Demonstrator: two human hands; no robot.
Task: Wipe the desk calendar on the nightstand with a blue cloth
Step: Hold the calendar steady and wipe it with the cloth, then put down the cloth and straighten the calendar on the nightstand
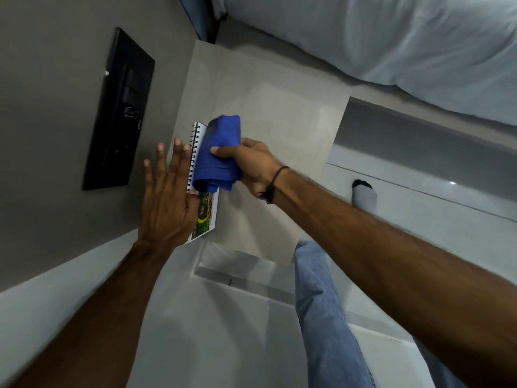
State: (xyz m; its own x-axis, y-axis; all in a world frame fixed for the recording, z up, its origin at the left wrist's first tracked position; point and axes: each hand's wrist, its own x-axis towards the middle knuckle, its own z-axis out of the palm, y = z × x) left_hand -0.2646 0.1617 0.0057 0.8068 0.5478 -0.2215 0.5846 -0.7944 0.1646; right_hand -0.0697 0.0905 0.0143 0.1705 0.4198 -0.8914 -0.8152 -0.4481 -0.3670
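A spiral-bound desk calendar (206, 217) with a green picture stands on the beige nightstand (279, 130), near the wall. My right hand (251, 163) grips a folded blue cloth (219, 152) and presses it against the calendar's front face. My left hand (167, 191) rests flat with fingers spread against the calendar's back, by the spiral binding, with the thumb at its top edge. The cloth covers most of the calendar's upper part.
A black switch panel (120, 113) is mounted on the grey wall left of the nightstand. A bed with white bedding (391, 43) lies to the right. My jeans leg (321, 303) and socked foot (363, 194) are on the pale floor below.
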